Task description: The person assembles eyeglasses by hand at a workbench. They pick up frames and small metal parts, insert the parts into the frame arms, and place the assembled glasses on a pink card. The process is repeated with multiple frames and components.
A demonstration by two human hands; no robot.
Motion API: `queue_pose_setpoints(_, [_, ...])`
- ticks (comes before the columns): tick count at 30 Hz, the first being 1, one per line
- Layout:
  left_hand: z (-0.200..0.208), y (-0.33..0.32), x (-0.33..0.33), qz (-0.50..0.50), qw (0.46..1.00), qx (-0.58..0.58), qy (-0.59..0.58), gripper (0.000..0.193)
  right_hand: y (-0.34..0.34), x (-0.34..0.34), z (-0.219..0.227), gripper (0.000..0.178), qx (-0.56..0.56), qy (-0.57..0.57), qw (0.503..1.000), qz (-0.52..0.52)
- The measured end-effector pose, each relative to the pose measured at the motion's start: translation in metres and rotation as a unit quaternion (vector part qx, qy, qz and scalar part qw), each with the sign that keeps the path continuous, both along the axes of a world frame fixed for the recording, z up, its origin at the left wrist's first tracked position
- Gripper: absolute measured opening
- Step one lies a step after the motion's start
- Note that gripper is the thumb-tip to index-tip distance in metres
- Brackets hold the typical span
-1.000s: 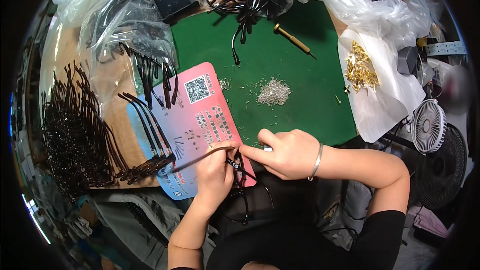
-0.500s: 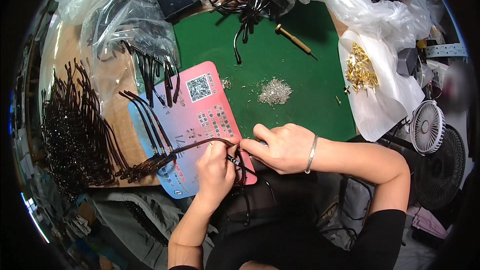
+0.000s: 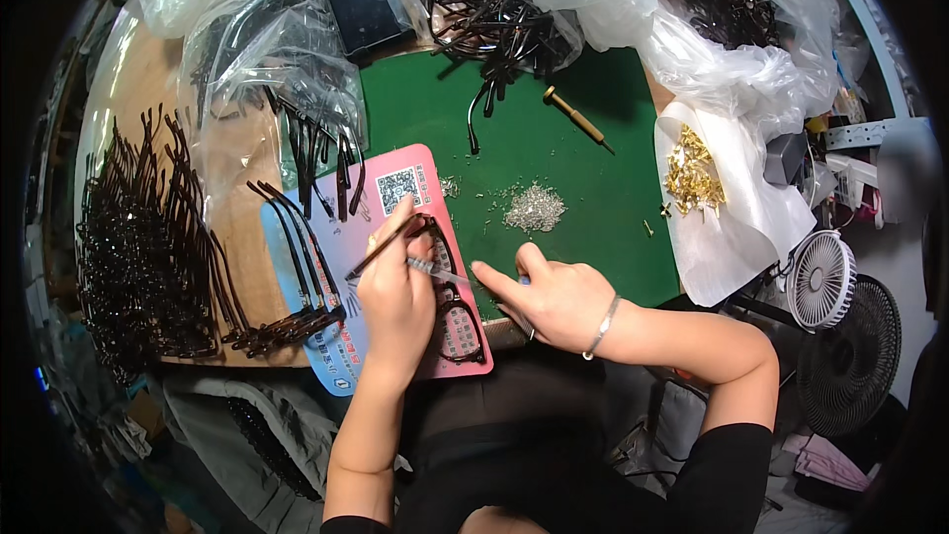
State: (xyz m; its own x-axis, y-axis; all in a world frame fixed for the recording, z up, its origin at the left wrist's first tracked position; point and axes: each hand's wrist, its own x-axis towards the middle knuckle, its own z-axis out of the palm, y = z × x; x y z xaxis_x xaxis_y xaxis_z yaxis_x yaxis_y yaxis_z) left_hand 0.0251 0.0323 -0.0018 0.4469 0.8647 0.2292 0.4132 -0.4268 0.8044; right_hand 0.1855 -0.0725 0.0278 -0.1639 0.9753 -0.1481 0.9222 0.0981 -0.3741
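Observation:
My left hand [image 3: 397, 299] is closed on a pair of dark-rimmed eyeglasses [image 3: 460, 321], whose rims hang over the pink side of a printed mat [image 3: 297, 222]. A dark temple arm sticks out left past my fingers. A thin grey piece [image 3: 431, 268] points right from the same hand; its kind is unclear. Just right of the glasses, my right hand [image 3: 563, 299] has its index finger stretched toward them. Its other fingers curl round something with a bit of blue and a thin shiny end, mostly hidden. A heap of tiny silver screws [image 3: 535, 208] lies beyond my hands.
Bundles of dark temple arms [image 3: 148, 247] stand at left, and several more lie on the mat's left edge. A brass-coloured screwdriver [image 3: 578, 120] lies on the green surface [image 3: 613, 208]. Gold-coloured small parts [image 3: 695, 173] sit on white sheeting at right, near a white fan [image 3: 819, 280].
My left hand has turned and lifted, bringing the glasses farther up over the mat with the rims now in sight. My right hand has drawn away from the left. The whole view has shifted slightly.

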Motion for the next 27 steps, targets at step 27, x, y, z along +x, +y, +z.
queue_pose_setpoints(27, [0.003,-0.060,-0.059,-0.244,0.950,0.181,0.064,0.017,-0.015,-0.003,-0.003,0.040,0.088,-0.027,0.996,-0.011])
